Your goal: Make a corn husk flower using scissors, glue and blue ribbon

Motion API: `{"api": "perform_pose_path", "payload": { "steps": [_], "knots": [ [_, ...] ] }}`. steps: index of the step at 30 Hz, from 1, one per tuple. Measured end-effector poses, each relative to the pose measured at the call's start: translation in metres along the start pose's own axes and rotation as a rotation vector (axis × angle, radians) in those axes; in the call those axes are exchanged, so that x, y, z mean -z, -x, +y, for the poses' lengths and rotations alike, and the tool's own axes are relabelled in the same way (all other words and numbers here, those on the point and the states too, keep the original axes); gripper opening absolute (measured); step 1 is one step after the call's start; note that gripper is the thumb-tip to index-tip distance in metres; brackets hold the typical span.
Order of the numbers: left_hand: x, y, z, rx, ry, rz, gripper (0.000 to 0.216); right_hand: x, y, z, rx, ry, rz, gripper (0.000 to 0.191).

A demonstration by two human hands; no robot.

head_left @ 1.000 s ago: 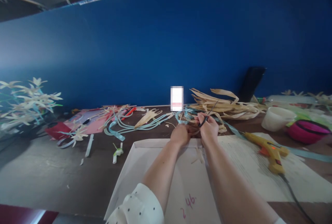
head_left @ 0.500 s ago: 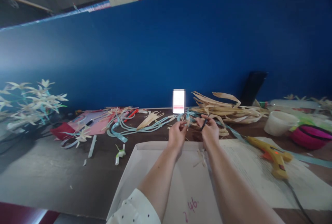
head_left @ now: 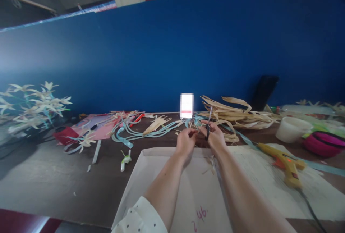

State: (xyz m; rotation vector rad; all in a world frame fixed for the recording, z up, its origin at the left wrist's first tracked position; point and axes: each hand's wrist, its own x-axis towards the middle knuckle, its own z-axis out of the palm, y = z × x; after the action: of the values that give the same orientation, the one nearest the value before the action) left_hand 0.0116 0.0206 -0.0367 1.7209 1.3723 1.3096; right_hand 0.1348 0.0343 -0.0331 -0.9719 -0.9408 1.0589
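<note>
My right hand (head_left: 215,136) is closed around a pair of dark-handled scissors (head_left: 208,124), whose blades point up and away from me. My left hand (head_left: 185,140) sits just to its left, fingers pinched on a small piece of dried husk (head_left: 196,128) held between the two hands. Both hands hover at the far edge of a white card sheet (head_left: 167,179) with pink writing on it. A few husk scraps (head_left: 210,164) lie on the sheet under my wrists.
A pile of dried corn husks (head_left: 237,114) lies behind my hands. A yellow glue gun (head_left: 283,159) with cord rests to the right, near a white cup (head_left: 289,129) and pink bowl (head_left: 323,143). Blue ribbons (head_left: 129,132), pink paper (head_left: 94,127) and husk flowers (head_left: 32,107) are on the left.
The scissors have swung from leaning right to nearly upright. My left hand rose from the sheet's edge and closed in on the right hand, pinching the husk piece.
</note>
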Motion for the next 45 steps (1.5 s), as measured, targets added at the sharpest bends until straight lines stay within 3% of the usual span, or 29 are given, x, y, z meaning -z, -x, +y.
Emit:
{"api": "perform_pose_path", "payload": {
  "steps": [9, 16, 27, 33, 41, 45],
  "knots": [
    [0.0046, -0.0015, 0.0012, 0.047, 0.031, -0.056, 0.015, 0.0012, -0.0001, -0.0033, -0.013, -0.060, 0.069, 0.049],
    [0.0046, -0.0025, 0.0001, 0.096, 0.060, -0.025, 0.015, -0.0017, 0.0039, -0.0064, 0.045, 0.043, 0.067, 0.053],
    [0.0057, -0.0039, -0.0021, 0.083, 0.091, -0.045, 0.024, -0.0027, 0.0043, -0.0050, -0.007, 0.005, -0.093, 0.053],
    [0.0059, -0.0037, -0.0012, 0.085, 0.070, 0.001, 0.019, -0.0049, 0.0067, -0.0086, -0.023, 0.006, -0.104, 0.057],
    [0.0056, -0.0034, 0.0023, 0.069, 0.036, -0.028, 0.013, -0.0046, 0.0042, -0.0003, 0.048, 0.067, -0.020, 0.056],
    [0.0085, -0.0029, 0.0052, 0.076, 0.035, 0.002, 0.014, 0.0003, -0.0008, 0.0010, 0.078, 0.059, 0.100, 0.057]
  ]
}}
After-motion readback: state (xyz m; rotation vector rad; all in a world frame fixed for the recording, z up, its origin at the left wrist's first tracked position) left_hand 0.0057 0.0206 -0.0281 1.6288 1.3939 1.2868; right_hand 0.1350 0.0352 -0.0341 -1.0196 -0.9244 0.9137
